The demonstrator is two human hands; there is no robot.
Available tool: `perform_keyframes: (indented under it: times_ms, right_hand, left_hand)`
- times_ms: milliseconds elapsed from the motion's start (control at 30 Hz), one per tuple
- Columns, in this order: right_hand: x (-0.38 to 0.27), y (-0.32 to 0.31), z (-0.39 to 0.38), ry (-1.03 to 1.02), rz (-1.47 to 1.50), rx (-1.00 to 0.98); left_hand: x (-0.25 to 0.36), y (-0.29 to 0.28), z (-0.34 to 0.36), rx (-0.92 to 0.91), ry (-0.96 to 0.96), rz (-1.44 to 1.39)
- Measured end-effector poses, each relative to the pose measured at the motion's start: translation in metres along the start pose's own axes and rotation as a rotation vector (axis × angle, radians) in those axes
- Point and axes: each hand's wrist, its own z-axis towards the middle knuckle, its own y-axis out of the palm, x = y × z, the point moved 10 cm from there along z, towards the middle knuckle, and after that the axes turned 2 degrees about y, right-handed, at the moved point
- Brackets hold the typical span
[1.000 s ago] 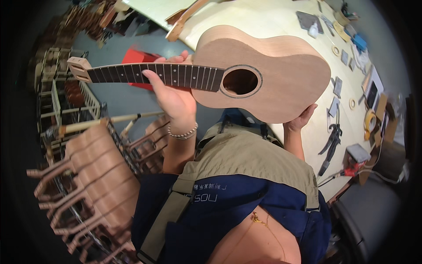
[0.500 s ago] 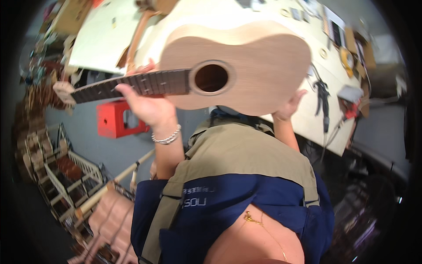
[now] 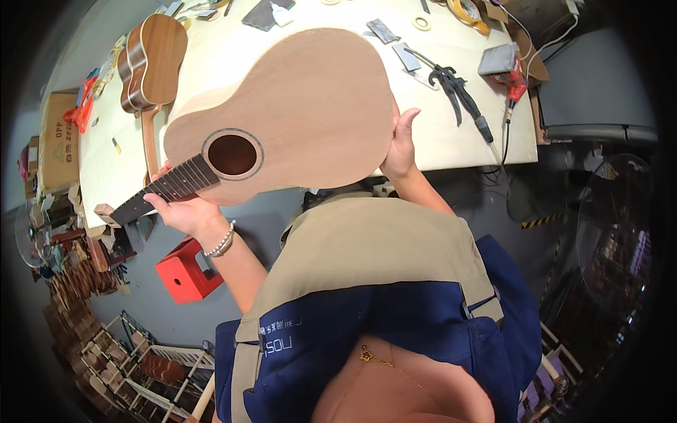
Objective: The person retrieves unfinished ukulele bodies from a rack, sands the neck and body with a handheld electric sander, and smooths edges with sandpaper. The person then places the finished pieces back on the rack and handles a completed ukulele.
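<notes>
An unfinished pale-wood guitar [image 3: 310,106] without strings is held up in front of me, its top facing up and its dark-ringed soundhole toward the left. My left hand [image 3: 189,213] grips the neck, thumb beside the dark fretboard [image 3: 173,185] and fingers around behind it. At the body's rounded right end, my right hand [image 3: 400,148] holds the edge with the thumb sticking up; its other fingers are mostly hidden by the body. The headstock [image 3: 106,213] points to the lower left.
A pale worktable [image 3: 493,141] spreads beneath. On it lie another brown guitar [image 3: 156,63], a black air gun [image 3: 455,95], a red sander [image 3: 506,70], grey sanding blocks [image 3: 381,31] and tape rolls [image 3: 468,15]. A red stool [image 3: 187,273] stands on the floor at left, near racks of wooden parts [image 3: 159,366].
The guitar has swung so its neck dips to the lower left and its body's right end has moved left. Both hands have moved with it, keeping their hold. The view has turned too.
</notes>
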Motion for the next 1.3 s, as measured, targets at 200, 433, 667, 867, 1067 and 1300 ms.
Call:
perform_keyframes:
  times_ms: [200,433,667,867,1067,1300]
  right_hand:
    - [-0.002,-0.017,0.006,0.058,-0.117,0.024]
    - [0.011,-0.060,0.000,0.343,-0.194,0.257]
    - [0.028,-0.080,-0.014,0.686,-0.291,0.223]
    - [0.054,-0.097,-0.029,0.807,-0.219,0.195]
    - [0.059,-0.103,-0.035,0.853,-0.176,0.245]
    - [0.064,-0.110,-0.036,0.823,-0.150,0.268]
  left_hand:
    - [-0.018,0.009,0.009,-0.012,-0.142,0.129]
    - [-0.022,0.037,0.006,-0.281,-0.185,0.079]
    - [-0.005,0.056,-0.005,-0.425,-0.015,0.308]
    - [-0.001,0.059,-0.014,-0.398,0.048,0.479]
    - [-0.004,0.065,-0.018,-0.407,0.046,0.523]
    - [-0.003,0.073,-0.027,-0.456,0.067,0.516]
